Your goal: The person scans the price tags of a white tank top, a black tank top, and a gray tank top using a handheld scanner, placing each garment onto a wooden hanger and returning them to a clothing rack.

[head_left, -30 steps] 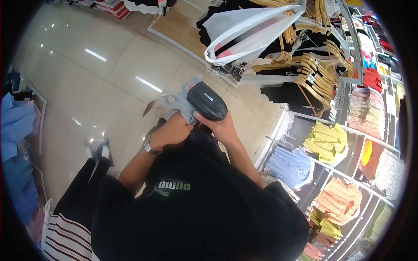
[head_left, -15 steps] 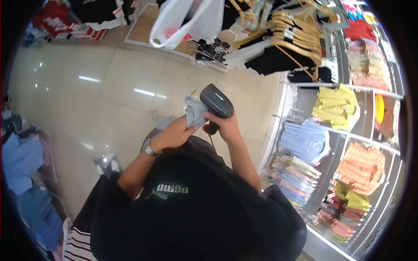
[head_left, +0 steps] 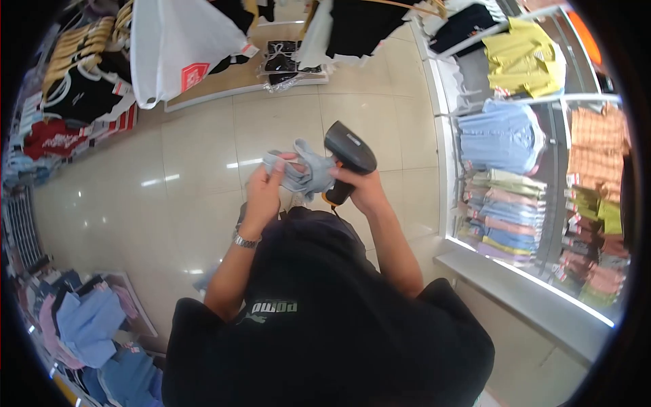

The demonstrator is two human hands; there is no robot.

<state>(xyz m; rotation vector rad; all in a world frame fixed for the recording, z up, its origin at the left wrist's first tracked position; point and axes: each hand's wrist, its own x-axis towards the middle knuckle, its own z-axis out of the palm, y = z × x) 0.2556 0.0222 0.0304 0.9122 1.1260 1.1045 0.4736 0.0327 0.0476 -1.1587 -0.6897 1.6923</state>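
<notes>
My right hand [head_left: 365, 188] is wrapped round the handle of a black barcode scanner [head_left: 350, 149], whose head tilts up and to the left. An orange part and a cord show at the handle's lower end. A light grey-blue cloth [head_left: 314, 173] hangs crumpled between my two hands, close against the scanner. My left hand [head_left: 264, 193] pinches the cloth's left end between thumb and fingers, and a metal watch [head_left: 245, 240] circles that wrist. The thumb of my right hand seems to touch the cloth's right edge.
Folded shirts fill the lit shelves [head_left: 500, 146] on the right. Ahead, a white plastic bag [head_left: 173, 51] hangs beside black garments above a low wooden platform [head_left: 217, 93]. Clothes on hangers [head_left: 81, 88] stand at upper left, folded denim [head_left: 91, 319] at lower left. Shiny tiles [head_left: 196, 149] cover the floor.
My left hand has drawn away from the scanner to the left, spreading the cloth. The scanner stays in my right hand. The camera view has turned, shifting the racks and shelves.
</notes>
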